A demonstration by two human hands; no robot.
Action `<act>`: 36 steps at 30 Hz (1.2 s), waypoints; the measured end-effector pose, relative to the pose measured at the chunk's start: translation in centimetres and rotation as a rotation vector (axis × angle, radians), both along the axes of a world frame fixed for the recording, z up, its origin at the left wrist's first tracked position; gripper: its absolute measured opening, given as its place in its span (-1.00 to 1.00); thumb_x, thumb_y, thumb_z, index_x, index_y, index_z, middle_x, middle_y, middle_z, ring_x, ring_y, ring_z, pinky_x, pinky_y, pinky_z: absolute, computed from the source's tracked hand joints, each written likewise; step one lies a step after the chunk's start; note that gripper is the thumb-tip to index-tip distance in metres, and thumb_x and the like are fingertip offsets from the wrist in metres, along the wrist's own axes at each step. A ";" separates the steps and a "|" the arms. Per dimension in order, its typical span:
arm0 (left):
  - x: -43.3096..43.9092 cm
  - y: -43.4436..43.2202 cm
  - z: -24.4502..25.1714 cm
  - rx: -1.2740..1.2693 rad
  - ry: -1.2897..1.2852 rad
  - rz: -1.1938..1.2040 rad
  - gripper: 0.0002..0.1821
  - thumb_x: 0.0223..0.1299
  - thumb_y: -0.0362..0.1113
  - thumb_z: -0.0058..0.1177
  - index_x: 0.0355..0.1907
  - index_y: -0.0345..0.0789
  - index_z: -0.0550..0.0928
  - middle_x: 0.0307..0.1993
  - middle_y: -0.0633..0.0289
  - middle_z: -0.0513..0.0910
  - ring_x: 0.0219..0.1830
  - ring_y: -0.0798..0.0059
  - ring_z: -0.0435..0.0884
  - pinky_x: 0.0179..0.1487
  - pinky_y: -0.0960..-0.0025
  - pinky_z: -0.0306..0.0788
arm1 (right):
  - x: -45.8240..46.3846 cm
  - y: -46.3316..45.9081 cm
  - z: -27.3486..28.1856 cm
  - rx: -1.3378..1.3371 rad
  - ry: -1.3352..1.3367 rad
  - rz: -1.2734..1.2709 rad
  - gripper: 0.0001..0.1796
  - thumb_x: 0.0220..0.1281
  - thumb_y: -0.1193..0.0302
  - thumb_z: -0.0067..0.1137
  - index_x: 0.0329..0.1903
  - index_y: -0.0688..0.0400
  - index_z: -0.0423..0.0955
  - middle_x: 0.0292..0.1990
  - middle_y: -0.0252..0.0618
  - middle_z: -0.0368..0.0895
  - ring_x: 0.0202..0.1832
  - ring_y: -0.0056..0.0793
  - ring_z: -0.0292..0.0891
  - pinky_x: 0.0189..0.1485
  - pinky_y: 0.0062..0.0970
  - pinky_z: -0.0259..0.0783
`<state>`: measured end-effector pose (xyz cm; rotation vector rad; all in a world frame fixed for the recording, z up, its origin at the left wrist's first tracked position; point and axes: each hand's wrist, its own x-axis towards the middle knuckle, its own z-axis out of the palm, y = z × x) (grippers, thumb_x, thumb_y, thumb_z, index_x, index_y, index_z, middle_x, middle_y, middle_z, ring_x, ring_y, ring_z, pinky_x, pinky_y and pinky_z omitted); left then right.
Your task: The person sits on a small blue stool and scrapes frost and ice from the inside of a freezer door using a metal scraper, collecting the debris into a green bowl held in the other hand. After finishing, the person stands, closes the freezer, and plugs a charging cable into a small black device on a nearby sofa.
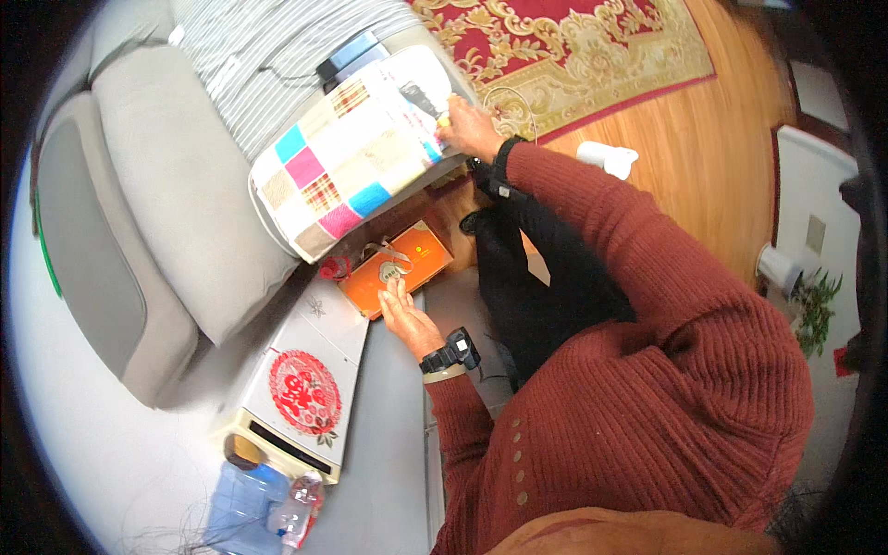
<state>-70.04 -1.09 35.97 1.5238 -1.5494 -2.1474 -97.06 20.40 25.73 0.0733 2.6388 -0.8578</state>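
My left hand [409, 322] is open, its fingers extended at the near edge of an orange gift box [423, 258] with a ribbon handle. Whether the fingertips touch the box cannot be told. Higher up, my right hand [473, 130] is at the edge of a patchwork cloth [368, 156], which covers a seat. A small yellow thing [442, 121] shows between its fingers, beside a blurred white and dark item [420, 98]; the grip is unclear. Both wrists wear black bands or watches. A blue box [354, 52] lies past the cloth.
A grey sofa [166, 166] with a striped cover [257, 41] stands left. Below are a white cabinet [326, 340] with a red paper-cut decoration, a blue water jug [239, 503] and a clear plastic bottle [302, 506]. A white container [607, 158] lies on the wooden floor near a patterned rug [555, 62].
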 end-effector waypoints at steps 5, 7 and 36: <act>-2.7 0.5 -0.1 -0.017 -0.113 -0.114 -0.27 0.62 0.06 -0.18 0.51 -0.51 0.16 0.46 -0.16 0.35 0.48 0.10 0.36 0.59 0.00 0.02 | 2.6 1.3 1.4 -0.275 0.031 -0.185 -0.21 0.28 0.20 0.29 0.39 0.36 0.15 0.29 0.23 0.39 0.35 0.17 0.35 0.36 0.04 0.26; -4.1 0.1 -0.2 -0.029 -0.177 -0.151 -0.25 0.60 0.11 -0.15 0.52 -0.44 0.18 0.46 -0.07 0.37 0.46 0.16 0.38 0.54 0.03 0.05 | 4.0 2.4 1.9 -0.333 0.121 -0.274 -0.23 0.32 0.19 0.23 0.42 0.30 0.14 0.30 0.23 0.42 0.36 0.16 0.36 0.36 0.00 0.27; -19.6 -9.3 -3.9 -1.010 -0.502 -0.589 -0.13 0.61 0.12 -0.21 0.58 -0.56 -0.02 0.61 -0.19 -0.02 0.64 0.09 0.00 0.66 0.14 -0.13 | 7.4 7.5 -32.5 -1.089 -0.833 -1.637 -0.25 0.54 -0.14 -0.10 0.54 0.06 0.17 0.49 -0.15 0.28 0.40 -0.14 0.34 0.49 0.09 0.01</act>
